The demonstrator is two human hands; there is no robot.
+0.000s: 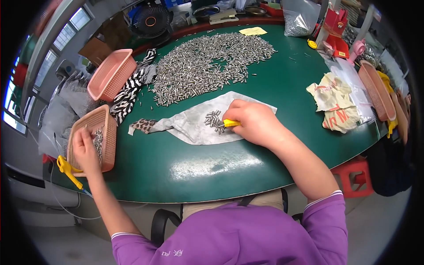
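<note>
Right hand is closed on a yellow tool beside pins on the cloth; left hand is over a basket, its grip unclear. Pins look light, stiff, slippery, best pinched mid-length.

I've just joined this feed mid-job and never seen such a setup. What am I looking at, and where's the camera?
There's no machine here: a person works bare-handed. The single picture comes from a wide fisheye camera on their head, looking down, so straight edges bend. The green table bears a large pile of small metal pieces and a grey cloth with a smaller cluster on it. The right hand holds a yellow-handled tool at that cluster. The left hand is over a pink basket with more pieces inside; whether it holds anything is unclear.
</note>
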